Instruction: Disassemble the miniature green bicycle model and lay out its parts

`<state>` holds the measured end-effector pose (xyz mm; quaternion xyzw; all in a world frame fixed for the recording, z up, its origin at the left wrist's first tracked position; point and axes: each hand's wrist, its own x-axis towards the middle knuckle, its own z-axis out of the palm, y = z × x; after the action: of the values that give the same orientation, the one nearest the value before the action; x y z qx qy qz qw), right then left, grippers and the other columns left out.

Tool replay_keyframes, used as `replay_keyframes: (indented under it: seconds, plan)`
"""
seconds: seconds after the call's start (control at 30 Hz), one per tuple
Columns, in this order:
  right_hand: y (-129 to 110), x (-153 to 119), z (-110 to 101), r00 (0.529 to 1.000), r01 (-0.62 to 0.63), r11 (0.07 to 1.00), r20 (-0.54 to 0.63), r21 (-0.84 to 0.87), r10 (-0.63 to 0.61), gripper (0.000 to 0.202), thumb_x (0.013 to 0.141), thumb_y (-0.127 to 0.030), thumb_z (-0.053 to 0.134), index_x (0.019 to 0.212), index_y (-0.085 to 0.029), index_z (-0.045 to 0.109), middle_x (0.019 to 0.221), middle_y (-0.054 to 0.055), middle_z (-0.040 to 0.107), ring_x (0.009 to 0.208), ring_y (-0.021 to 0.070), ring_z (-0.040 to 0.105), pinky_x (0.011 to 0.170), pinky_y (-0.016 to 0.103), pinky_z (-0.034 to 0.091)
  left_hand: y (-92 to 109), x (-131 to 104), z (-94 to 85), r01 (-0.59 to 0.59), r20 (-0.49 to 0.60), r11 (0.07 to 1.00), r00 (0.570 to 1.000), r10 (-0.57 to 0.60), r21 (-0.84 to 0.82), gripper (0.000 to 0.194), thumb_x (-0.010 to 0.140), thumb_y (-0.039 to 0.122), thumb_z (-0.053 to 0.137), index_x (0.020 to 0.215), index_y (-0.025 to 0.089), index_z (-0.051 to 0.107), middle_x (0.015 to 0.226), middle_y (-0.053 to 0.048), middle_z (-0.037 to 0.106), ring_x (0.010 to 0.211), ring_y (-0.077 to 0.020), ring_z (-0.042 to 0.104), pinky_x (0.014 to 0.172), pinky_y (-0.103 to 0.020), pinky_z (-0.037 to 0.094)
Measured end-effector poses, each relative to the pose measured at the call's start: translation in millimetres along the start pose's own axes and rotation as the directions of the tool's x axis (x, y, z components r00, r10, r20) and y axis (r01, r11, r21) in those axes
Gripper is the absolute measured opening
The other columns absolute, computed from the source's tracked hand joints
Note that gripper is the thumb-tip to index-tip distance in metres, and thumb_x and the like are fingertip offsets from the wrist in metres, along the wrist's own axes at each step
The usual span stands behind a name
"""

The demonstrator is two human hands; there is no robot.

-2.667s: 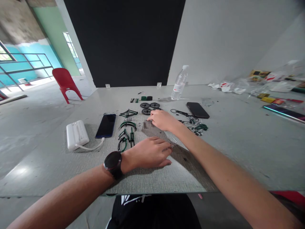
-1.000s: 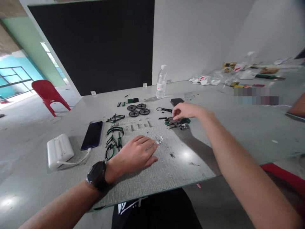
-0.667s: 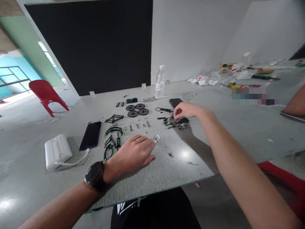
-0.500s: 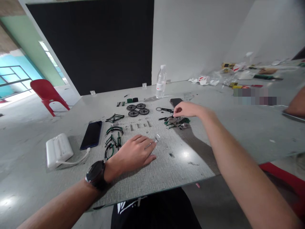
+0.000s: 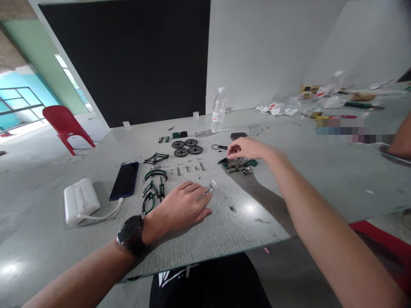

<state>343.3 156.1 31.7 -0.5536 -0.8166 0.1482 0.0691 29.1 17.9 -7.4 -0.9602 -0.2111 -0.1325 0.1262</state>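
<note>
My left hand (image 5: 184, 204) lies flat on the table, palm down, over thin metal tools. A bent L-shaped key (image 5: 212, 185) pokes out past its fingers. My right hand (image 5: 245, 148) is above a small pile of green and black plastic parts (image 5: 239, 166), fingertips pinched together at its left edge. A short black piece (image 5: 222, 161) shows just below those fingertips; whether they grip it is hidden. Several black spoked wheels (image 5: 187, 147), a black frame (image 5: 156, 158), rows of tiny screws (image 5: 188, 169) and green-black curved parts (image 5: 156, 174) are laid out left of the pile.
A phone (image 5: 124, 181) is cabled to a white power bank (image 5: 81, 200) at left. A clear bottle (image 5: 218, 111) stands at the back. A dark device (image 5: 239, 136) lies behind my right hand. Wrappers and tools (image 5: 359, 105) lie far right, near another person's arm (image 5: 401, 139).
My right hand has shifted slightly left over the pile, and the long black piece near its fingertips now shows shorter. My left hand stays in place.
</note>
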Motion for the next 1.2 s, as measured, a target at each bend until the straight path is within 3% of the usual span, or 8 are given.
replay_keyframes:
  seconds: [0.1,0.27,0.37,0.63,0.77,0.93,1.1,1.2]
  plan:
    - [-11.4,1.3,3.4,0.996,0.023,1.000,0.082,0.014,-0.024,0.023,0.072,-0.044,0.073,0.086,-0.026,0.075,0.087,0.006,0.073,0.078,0.0224,0.064,0.068,0.034,0.046,-0.4,0.1,1.2,-0.001,-0.002,1.000,1.000,0.001,0.002,0.034,0.101,0.039,0.052,0.122,0.013,0.059,0.118,-0.010,0.067,0.111,-0.0244,0.063,0.095,-0.040,0.051]
    - [-19.8,1.6,6.2,0.997,0.004,1.000,0.075,0.014,-0.005,0.023,0.074,-0.045,0.070,0.083,-0.025,0.076,0.087,0.007,0.073,0.076,0.0215,0.063,0.068,0.035,0.046,0.0,0.4,0.9,0.004,0.007,1.000,1.000,-0.004,0.004,0.033,0.101,0.039,0.053,0.121,0.013,0.059,0.118,-0.009,0.067,0.110,-0.0244,0.062,0.095,-0.040,0.051]
    - [-11.5,-1.2,1.2,0.998,-0.023,1.000,0.054,-0.005,0.023,0.026,0.076,-0.048,0.069,0.084,-0.024,0.076,0.087,0.008,0.073,0.076,0.0220,0.063,0.066,0.035,0.044,0.3,0.4,0.3,0.000,0.021,1.000,1.000,0.000,0.004,0.033,0.102,0.038,0.051,0.122,0.013,0.058,0.119,-0.010,0.066,0.111,-0.0244,0.062,0.095,-0.040,0.051]
    - [29.7,-2.1,-5.3,0.981,-0.075,0.997,0.177,-0.012,0.076,0.028,0.065,-0.049,0.076,0.080,-0.025,0.076,0.087,0.007,0.075,0.079,0.0253,0.066,0.068,0.036,0.045,0.4,-0.1,-0.1,0.004,0.025,1.000,1.000,-0.004,-0.001,0.030,0.102,0.038,0.051,0.121,0.014,0.059,0.119,-0.010,0.066,0.111,-0.0237,0.062,0.095,-0.040,0.051]
    - [29.1,-4.3,-7.6,0.981,-0.089,0.996,0.168,-0.026,0.092,0.032,0.064,-0.052,0.076,0.080,-0.024,0.076,0.087,0.008,0.075,0.079,0.0260,0.066,0.069,0.037,0.045,0.0,-0.6,0.7,0.002,0.029,1.000,1.000,-0.002,-0.003,0.031,0.102,0.038,0.052,0.122,0.014,0.058,0.119,-0.009,0.066,0.111,-0.0236,0.062,0.096,-0.039,0.051]
    - [19.3,-8.6,-9.5,0.958,-0.074,0.997,0.277,0.006,0.070,0.036,0.061,-0.055,0.078,0.080,-0.025,0.076,0.086,0.006,0.075,0.083,0.0275,0.067,0.073,0.037,0.045,-0.2,-0.4,2.7,-0.001,0.008,1.000,1.000,0.001,-0.012,0.031,0.102,0.037,0.050,0.122,0.014,0.058,0.118,-0.009,0.066,0.110,-0.0232,0.062,0.095,-0.039,0.051]
    - [19.0,-8.1,-8.2,0.976,-0.071,0.997,0.207,-0.002,0.070,0.036,0.063,-0.059,0.076,0.077,-0.025,0.075,0.084,0.006,0.074,0.080,0.0263,0.066,0.069,0.036,0.045,0.2,0.0,1.7,-0.002,0.014,1.000,1.000,0.002,-0.019,0.030,0.103,0.036,0.049,0.121,0.014,0.058,0.118,-0.010,0.066,0.111,-0.0236,0.062,0.095,-0.040,0.051]
    - [23.3,-13.3,-13.6,0.973,-0.052,0.999,0.225,0.014,0.047,0.040,0.061,-0.063,0.076,0.079,-0.027,0.076,0.085,0.006,0.074,0.081,0.0275,0.066,0.070,0.037,0.046,-0.1,-0.2,1.6,-0.003,0.008,1.000,1.000,0.003,-0.018,0.030,0.103,0.036,0.049,0.122,0.015,0.058,0.119,-0.010,0.066,0.111,-0.0235,0.062,0.095,-0.040,0.051]
